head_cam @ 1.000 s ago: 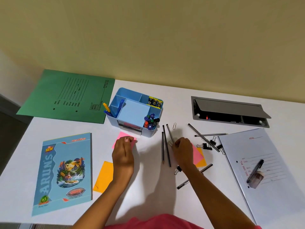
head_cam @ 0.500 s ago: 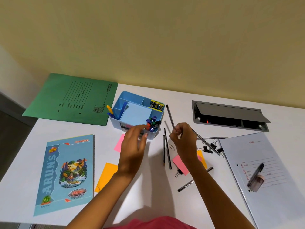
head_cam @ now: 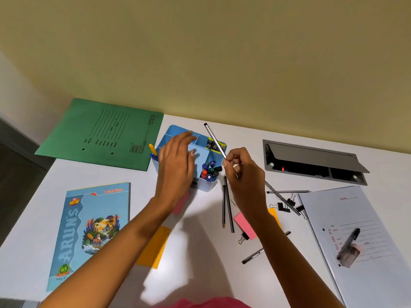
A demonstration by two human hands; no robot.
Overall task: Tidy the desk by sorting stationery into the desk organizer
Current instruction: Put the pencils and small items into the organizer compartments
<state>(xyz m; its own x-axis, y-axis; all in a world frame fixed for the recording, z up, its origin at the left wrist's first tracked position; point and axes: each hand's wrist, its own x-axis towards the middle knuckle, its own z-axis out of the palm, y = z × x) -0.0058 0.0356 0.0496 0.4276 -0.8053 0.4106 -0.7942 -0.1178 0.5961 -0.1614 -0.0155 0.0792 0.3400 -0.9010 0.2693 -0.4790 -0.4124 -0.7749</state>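
At the far left a green folder and a notebook lie flat on the tabletop. Next comes the blue desk organizer. The left hand is spread over it with straight fingers, its grip released and holding nothing; I cannot tell whether the palm touches the rim. The organizer's front right compartment is packed with capped pens. Just above that side, a silver pencil slants up over the organizer, pinched near its lower end in the grip of the right hand. Two more pencils lie below, and binder clips are scattered further right. The likely trouble is the crowded pen compartment: a pencil pushed in at this slant could jam against the caps or tip out. The left hand also blocks the emptier compartments.
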